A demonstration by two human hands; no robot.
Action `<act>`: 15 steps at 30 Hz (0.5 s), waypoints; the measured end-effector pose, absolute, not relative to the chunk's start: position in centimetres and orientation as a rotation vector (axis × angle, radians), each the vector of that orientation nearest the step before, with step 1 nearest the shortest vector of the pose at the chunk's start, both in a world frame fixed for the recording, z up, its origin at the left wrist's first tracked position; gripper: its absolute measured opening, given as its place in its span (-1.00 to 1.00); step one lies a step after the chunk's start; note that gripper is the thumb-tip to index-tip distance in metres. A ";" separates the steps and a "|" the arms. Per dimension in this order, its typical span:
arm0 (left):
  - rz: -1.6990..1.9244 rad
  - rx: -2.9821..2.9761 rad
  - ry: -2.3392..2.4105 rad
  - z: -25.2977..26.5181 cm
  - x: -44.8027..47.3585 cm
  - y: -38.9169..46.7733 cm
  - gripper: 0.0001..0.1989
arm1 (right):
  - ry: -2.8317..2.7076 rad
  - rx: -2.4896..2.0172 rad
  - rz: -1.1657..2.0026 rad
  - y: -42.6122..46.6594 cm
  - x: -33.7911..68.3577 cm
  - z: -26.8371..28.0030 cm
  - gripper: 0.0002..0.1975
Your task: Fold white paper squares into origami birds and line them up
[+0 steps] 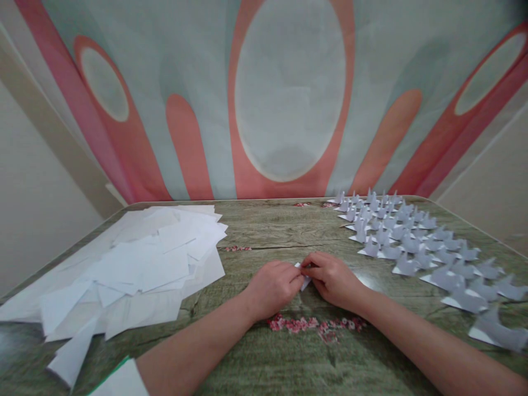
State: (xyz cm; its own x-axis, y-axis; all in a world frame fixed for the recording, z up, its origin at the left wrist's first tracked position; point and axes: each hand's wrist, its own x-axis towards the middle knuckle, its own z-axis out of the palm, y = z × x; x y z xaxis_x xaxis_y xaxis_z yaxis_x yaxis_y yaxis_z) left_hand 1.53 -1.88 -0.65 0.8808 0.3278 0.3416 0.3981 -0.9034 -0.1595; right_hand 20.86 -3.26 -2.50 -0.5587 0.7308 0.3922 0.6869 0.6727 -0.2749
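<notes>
Both of my hands meet over the middle of the table, pinching one small folded piece of white paper [306,283] between them. My left hand [275,287] is closed on its left side, and my right hand [330,279] grips it from the right with the fingertips. Only thin bits of the paper show, since the fingers cover most of it. On the right stand several rows of folded white paper birds [408,245]. To the left lies a loose, overlapping pile of white paper sheets [144,264].
The wood-patterned table [280,231] carries printed pink flowers. A folded white paper strip [74,352] lies at the front left, and a white piece with a green edge [121,379] is beside my left forearm. Behind the table hangs a red and pale green patterned backdrop [289,110].
</notes>
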 end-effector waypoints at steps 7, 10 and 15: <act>-0.396 -2.837 -0.514 -0.7 1.6 -1.9 -0.82 | -2.410 -1.111 0.118 -3.0 20.9 -2.8 -0.71; -0.377 -2.846 -0.506 -0.8 1.5 -2.0 -0.82 | -2.422 -1.113 0.100 -3.1 20.9 -2.8 -0.72; -0.331 -2.894 -0.546 -0.3 1.4 -2.5 -0.80 | -2.445 -1.134 0.079 -3.2 20.9 -2.7 -0.75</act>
State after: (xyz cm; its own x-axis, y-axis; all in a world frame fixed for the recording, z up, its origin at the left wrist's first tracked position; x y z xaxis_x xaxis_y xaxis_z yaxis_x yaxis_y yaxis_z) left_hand 1.40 -2.52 -0.29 0.9079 0.3371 0.2492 0.3767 -0.9169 -0.1320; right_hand 20.91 -3.19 -2.72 -0.5658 0.7384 0.3670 0.7132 0.6616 -0.2316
